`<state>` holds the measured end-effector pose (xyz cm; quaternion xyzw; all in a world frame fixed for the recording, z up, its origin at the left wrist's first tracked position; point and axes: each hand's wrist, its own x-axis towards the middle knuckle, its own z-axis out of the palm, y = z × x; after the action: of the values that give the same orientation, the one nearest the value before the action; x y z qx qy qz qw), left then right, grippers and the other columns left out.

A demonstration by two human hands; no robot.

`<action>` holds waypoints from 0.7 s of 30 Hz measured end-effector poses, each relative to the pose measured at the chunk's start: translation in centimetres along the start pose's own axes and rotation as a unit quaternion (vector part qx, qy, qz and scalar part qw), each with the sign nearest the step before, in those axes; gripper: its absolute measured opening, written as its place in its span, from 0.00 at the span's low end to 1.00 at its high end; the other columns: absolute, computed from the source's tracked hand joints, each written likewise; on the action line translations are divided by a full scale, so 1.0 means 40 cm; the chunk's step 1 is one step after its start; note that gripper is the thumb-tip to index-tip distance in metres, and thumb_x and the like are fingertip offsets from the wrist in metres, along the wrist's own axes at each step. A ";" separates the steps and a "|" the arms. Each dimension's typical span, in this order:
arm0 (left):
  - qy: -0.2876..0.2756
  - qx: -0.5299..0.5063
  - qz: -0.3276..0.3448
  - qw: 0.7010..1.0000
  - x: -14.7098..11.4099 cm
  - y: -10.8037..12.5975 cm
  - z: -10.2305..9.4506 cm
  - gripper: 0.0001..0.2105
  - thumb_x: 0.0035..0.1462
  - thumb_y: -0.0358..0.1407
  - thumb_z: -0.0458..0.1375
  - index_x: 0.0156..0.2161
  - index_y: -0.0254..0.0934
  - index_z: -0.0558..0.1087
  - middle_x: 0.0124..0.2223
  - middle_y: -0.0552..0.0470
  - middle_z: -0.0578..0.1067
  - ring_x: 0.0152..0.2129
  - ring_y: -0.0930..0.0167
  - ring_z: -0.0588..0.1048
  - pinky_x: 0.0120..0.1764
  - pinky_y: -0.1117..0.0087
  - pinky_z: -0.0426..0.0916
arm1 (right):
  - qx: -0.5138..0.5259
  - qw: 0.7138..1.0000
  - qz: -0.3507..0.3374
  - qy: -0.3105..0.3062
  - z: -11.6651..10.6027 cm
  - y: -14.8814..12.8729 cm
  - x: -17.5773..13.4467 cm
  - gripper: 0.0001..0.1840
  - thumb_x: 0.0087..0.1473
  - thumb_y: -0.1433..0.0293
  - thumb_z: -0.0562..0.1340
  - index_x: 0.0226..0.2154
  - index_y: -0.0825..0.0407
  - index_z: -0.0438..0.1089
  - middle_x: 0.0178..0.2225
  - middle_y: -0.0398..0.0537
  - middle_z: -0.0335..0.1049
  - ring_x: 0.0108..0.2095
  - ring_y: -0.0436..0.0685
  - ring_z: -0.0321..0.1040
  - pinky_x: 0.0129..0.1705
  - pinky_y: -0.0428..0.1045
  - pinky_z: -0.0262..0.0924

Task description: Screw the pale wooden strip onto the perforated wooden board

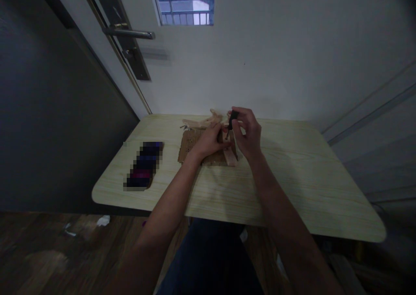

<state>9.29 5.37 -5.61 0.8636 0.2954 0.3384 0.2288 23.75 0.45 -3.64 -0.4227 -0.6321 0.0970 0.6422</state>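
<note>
My right hand (248, 130) is closed around the black handle of a screwdriver (233, 118). The tool points down, its tip at a screw or hole in a pale wooden strip (230, 156). My left hand (209, 142) steadies that strip, its thumb and fingers gripping it on either side of the screwdriver's tip. Under the strip and my left hand lies a piece of brown cardboard (186, 145) with small dark holes in it. A small red thing (225, 130) shows by my left fingertips; I cannot make out what it is.
More pale wood pieces (203, 122) lie behind the cardboard on the light wooden table (292, 178). To the left rests a phone (144, 165), its screen pixelated. A white door with a metal handle (130, 33) stands right behind the table. Paper scraps (103, 220) litter the floor.
</note>
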 end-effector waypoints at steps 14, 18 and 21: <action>-0.006 0.002 0.000 1.000 -0.001 0.003 -0.003 0.18 0.49 0.40 0.67 0.40 0.34 0.67 0.45 0.43 0.72 0.43 0.61 0.71 0.46 0.59 0.67 | -0.060 0.997 -0.021 0.053 0.004 0.008 0.006 0.17 0.53 0.59 0.65 0.46 0.43 0.71 0.41 0.43 0.75 0.33 0.51 0.73 0.36 0.49 0.72; -0.007 0.008 -0.007 1.000 -0.001 0.000 -0.001 0.18 0.49 0.39 0.67 0.41 0.35 0.67 0.45 0.44 0.72 0.42 0.61 0.71 0.46 0.60 0.67 | -0.046 0.998 -0.032 0.012 0.000 0.001 0.002 0.17 0.57 0.60 0.61 0.48 0.45 0.70 0.47 0.47 0.74 0.40 0.53 0.74 0.38 0.48 0.73; -0.007 0.012 -0.006 1.000 -0.001 -0.002 0.000 0.17 0.49 0.40 0.67 0.40 0.35 0.67 0.44 0.45 0.72 0.41 0.62 0.71 0.45 0.61 0.67 | -0.004 1.000 -0.016 -0.023 -0.001 -0.002 0.000 0.19 0.59 0.59 0.58 0.52 0.44 0.67 0.50 0.48 0.73 0.46 0.54 0.74 0.43 0.50 0.73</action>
<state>9.24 5.41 -5.70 0.8671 0.3024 0.3273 0.2227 23.75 0.38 -3.58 -0.4129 -0.6536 0.0942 0.6273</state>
